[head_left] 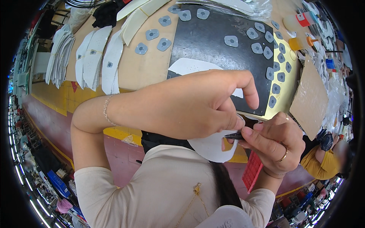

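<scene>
My left hand (213, 106) reaches across from the left, its thumb and lower fingers closed on the edge of a white, curved sheet piece (207, 148) held off the front of the table. Its index finger sticks out, bent. In my right hand (275, 144), thumb and fingers pinch a slim black pointed tool (235, 136); its exact kind is unclear. The tip points left, over the white piece beside an opening in it. Beyond my left arm, another white piece (194, 65) with small holes lies on a black board (216, 30), partly hidden by the arm.
Several grey patches (231, 41) with dark round centres lie on the board, the tabletop and a yellow plate (292, 72). Stacks of white pieces (91, 57) line the left. At right are bottles (298, 43) and cardboard (311, 97). A red card (252, 171) hangs below my right hand.
</scene>
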